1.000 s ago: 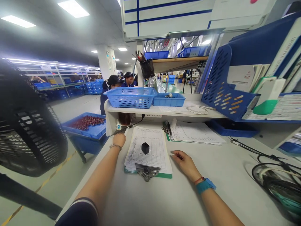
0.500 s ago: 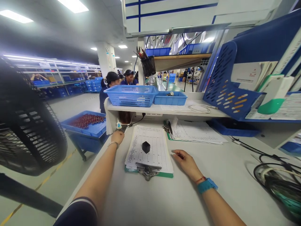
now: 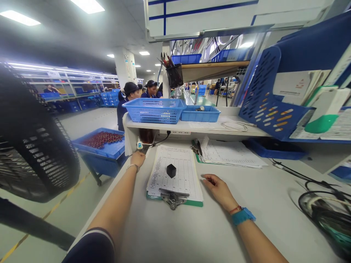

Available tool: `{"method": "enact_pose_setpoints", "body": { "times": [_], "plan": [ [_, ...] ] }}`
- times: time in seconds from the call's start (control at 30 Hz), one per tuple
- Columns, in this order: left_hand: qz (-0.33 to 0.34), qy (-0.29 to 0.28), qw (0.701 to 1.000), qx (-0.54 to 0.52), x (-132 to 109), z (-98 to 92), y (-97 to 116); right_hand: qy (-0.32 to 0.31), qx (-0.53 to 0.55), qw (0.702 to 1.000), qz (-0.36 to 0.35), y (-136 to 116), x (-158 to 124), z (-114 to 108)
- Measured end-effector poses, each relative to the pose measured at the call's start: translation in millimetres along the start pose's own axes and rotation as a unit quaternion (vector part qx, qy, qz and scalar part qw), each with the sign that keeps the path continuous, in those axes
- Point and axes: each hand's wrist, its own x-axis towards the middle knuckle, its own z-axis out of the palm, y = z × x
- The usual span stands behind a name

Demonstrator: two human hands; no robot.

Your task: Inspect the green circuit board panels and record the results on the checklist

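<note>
On the left edge of the desk, my left hand (image 3: 138, 159) rests with its fingers folded in and nothing visible in them. My right hand (image 3: 218, 186) lies on the desk on the other side, loosely curled, a gap between thumb and fingers, holding nothing. Between the two hands is a green clipboard (image 3: 196, 203) with printed table sheets (image 3: 161, 182); its metal clip (image 3: 173, 199) faces me. A small black cube-like block (image 3: 171, 171) sits on the sheets. Neither hand touches the block or the clipboard.
More papers (image 3: 230, 153) lie behind my right hand. Coiled cables (image 3: 320, 204) are at the right. Blue baskets (image 3: 155, 111) stand on the shelf above. A black fan (image 3: 35, 138) and a blue tray of reddish parts (image 3: 116, 148) are at the left. Co-workers (image 3: 128, 98) are beyond.
The view has shifted very slightly. Both hands, the clipboard and the black block keep their places.
</note>
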Motion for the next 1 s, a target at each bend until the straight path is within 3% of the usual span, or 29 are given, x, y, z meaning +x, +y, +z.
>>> {"method": "enact_pose_setpoints", "body": {
  "times": [0.3, 1.0],
  "plan": [
    [0.018, 0.013, 1.000, 0.008, -7, -2.3, 5, 0.005, -0.002, 1.000, 0.003, -3, -1, -1],
    [0.099, -0.020, 0.994, 0.032, -19, -13.3, -2, 0.004, 0.019, 1.000, -0.003, 0, 1, 0]
  ]
}}
